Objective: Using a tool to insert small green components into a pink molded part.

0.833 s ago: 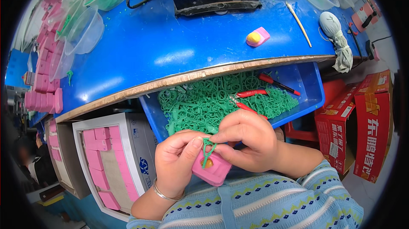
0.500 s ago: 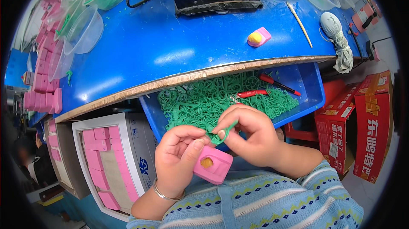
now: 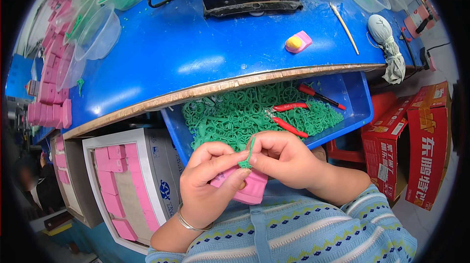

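The right hand [image 3: 286,158] pinched a thin green piece [image 3: 246,163], the left hand [image 3: 208,172] clasping the pink block [image 3: 252,189] close against it, short of the blue bin [image 3: 361,104]! Delicate positioning looked underway; next seemed to call for light fingers, steady block.

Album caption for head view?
Left hand and right hand hold a green piece and pink block near a blue tray.

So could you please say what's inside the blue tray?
In the blue tray are heaped green pieces, red-handled pliers and a red-and-black pen-shaped tool; anything beneath the heap is covered.
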A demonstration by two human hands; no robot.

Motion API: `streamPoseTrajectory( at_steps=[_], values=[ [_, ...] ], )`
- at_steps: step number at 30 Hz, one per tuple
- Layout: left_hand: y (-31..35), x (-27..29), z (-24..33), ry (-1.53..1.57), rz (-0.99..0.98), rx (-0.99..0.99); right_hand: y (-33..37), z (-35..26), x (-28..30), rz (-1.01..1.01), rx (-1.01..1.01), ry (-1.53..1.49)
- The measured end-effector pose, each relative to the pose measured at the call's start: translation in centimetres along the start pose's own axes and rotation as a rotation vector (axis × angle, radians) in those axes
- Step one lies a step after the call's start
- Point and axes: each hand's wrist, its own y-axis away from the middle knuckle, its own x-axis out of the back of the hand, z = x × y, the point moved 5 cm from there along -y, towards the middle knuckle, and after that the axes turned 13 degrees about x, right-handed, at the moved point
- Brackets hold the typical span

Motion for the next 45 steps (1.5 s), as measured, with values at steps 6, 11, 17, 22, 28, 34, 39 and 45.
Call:
streamPoseTrajectory(
  at_steps=[6,11,17,22,28,34,39,45],
  values=[
    [-0.1,0.1,0.2,0.009,0.024,-0.140,-0.1,-0.7,0.4,-0.011,0.111,0.369],
    [-0.2,-0.1,-0.7,0.225,0.032,-0.101,-0.2,-4.1,0.3,0.023,0.454,0.829],
    [0.2,0.1,-1.6,0.463,-0.011,0.086,-0.2,-12.1,4.0,0.454,0.979,1.601],
    [0.2,0.1,-1.8,0.485,-0.002,0.159,-1.2,-16.6,9.1,0.710,0.672,2.093],
    [-0.1,0.2,-1.8,0.452,-0.021,0.112,-1.6,-17.3,10.7,0.625,0.292,1.943],
    [-0.2,0.0,-1.9,0.429,-0.034,0.132,-0.1,-16.3,11.6,0.574,0.420,1.587],
    [-0.3,-0.1,-2.1,0.421,-0.039,0.141,1.5,-15.2,5.9,0.484,0.979,0.930],
    [0.0,-0.4,-1.8,0.421,-0.059,0.120,3.4,-14.0,2.9,-0.144,0.951,0.705]
  ],
)
